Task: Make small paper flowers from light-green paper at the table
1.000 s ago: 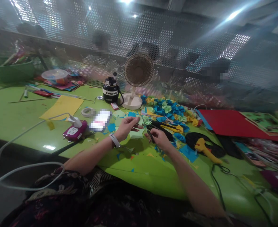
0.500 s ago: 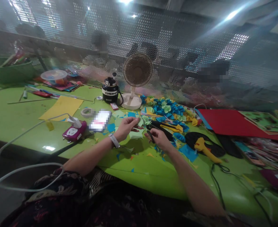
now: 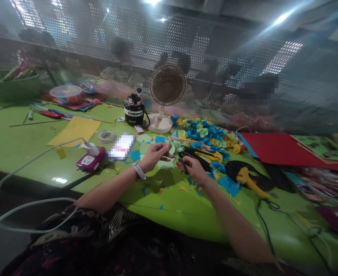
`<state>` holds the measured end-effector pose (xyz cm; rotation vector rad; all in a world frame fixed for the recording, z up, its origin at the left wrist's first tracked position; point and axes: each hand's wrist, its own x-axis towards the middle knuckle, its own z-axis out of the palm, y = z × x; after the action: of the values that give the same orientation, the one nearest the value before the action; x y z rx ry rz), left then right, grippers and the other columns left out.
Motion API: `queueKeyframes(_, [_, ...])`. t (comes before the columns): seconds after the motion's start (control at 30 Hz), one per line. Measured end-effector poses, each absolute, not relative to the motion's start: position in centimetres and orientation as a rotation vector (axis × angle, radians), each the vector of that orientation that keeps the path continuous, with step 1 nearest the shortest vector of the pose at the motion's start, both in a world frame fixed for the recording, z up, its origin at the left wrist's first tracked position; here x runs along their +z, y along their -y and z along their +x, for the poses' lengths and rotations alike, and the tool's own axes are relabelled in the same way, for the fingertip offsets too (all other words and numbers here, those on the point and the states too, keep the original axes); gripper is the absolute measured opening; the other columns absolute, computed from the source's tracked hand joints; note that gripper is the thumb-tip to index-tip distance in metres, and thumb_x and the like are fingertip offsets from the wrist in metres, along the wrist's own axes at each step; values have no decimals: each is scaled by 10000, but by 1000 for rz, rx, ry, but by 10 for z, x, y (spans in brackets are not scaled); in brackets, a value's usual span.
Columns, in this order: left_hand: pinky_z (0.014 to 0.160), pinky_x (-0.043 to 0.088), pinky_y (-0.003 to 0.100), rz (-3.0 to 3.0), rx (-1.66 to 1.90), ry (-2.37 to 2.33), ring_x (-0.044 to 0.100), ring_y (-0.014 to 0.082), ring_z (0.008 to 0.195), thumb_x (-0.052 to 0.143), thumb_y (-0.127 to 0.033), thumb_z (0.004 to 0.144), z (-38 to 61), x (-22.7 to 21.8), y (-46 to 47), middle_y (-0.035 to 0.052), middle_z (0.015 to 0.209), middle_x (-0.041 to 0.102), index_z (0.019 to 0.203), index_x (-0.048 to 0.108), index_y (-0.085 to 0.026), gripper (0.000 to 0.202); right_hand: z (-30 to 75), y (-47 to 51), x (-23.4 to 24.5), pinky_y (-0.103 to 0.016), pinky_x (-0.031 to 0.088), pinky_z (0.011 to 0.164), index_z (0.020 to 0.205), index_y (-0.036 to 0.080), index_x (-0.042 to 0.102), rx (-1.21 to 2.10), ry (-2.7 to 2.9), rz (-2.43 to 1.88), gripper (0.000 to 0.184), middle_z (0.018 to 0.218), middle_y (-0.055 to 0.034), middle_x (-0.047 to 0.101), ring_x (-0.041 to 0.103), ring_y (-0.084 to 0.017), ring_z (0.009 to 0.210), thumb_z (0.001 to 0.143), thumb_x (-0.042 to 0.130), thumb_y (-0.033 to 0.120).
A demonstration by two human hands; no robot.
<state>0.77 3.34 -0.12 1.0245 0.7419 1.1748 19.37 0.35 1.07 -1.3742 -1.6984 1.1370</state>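
Cream desk fan (image 3: 167, 85) beside black appliance (image 3: 134, 111); yellow card sheet (image 3: 74, 131) left on green table (image 3: 13, 142), red sheet (image 3: 278, 147) right.

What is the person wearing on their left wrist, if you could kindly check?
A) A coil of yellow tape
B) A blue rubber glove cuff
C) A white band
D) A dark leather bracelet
C: a white band wraps the wrist just behind the left hand.
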Motion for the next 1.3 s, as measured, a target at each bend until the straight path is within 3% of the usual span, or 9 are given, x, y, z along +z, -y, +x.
queueKeyframes(0.83, [519, 505, 188, 1013, 1169, -741, 719, 158, 625, 827, -570, 608, 6, -2, -35, -31, 650, 613, 802, 566, -147, 534, 196, -6, 6, -270, 331, 512, 606, 211, 476, 1042, 1743, -1418, 569, 531, 36, 500, 443, -119, 523, 588, 734, 717])
queueKeyframes(1.3, [478, 500, 182, 898, 1202, -766, 730, 170, 618, 842, -489, 647, 6, 0, -36, -27, 684, 624, 816, 575, -151, 463, 202, -13, 6, -271, 330, 528, 582, 211, 478, 898, 1668, -1391, 553, 557, 19, 500, 403, -120, 542, 607, 720, 708])
